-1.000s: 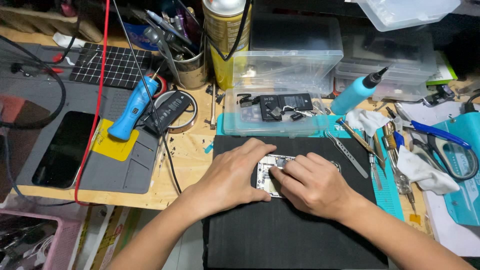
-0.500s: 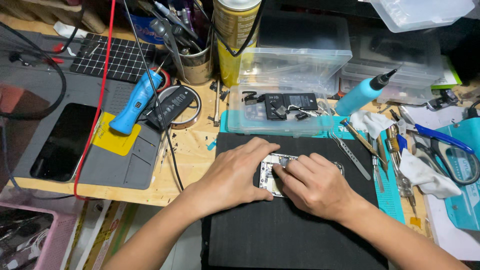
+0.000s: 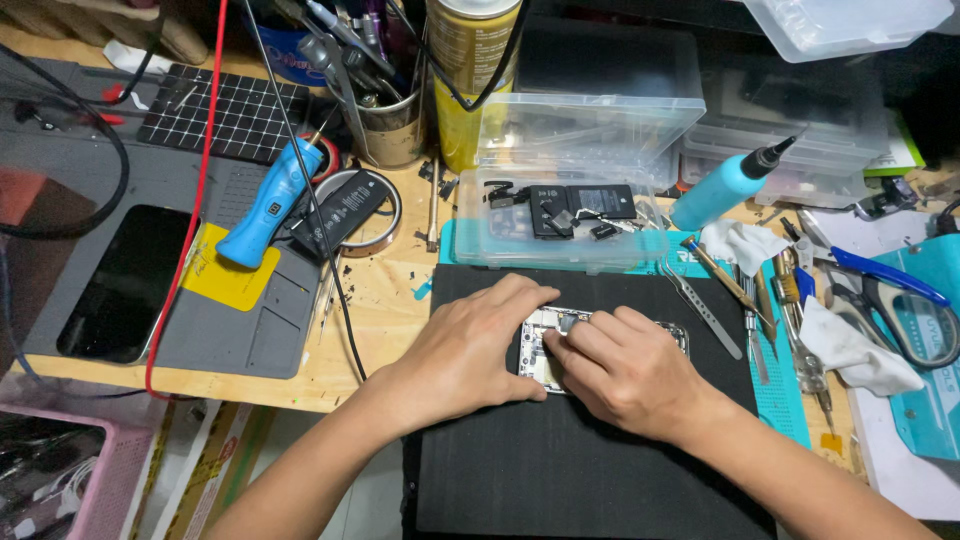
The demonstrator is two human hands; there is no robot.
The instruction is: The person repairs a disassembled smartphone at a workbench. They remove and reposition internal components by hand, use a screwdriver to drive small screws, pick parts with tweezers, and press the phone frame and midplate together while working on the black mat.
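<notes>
Both hands rest on an opened phone frame of silver metal (image 3: 545, 335), which lies flat on a black rectangular work mat (image 3: 560, 470) at the near edge of the wooden table (image 3: 375, 300). The left hand (image 3: 470, 345) lies palm down on the left end of the frame, its fingers held together and curved over the upper edge, the thumb against the near side. The right hand (image 3: 625, 370) covers the middle and right part of the frame; its fingers are bent and pressed close together, with the tips down on the inner parts. I cannot tell if they pinch any small piece, because the fingertips hide it. The two hands touch each other over the frame.

Just behind the mat stands a clear plastic tray (image 3: 560, 225) with small dark phone parts inside. To the right of it lies a light blue squeeze bottle with a black nozzle (image 3: 730, 185). Metal tweezers (image 3: 700, 300) lie at the right edge of the mat. To the left, on a grey silicone repair mat (image 3: 230, 330), lie a blue electric screwdriver (image 3: 270, 200) and a black phone screen (image 3: 125, 285).
</notes>
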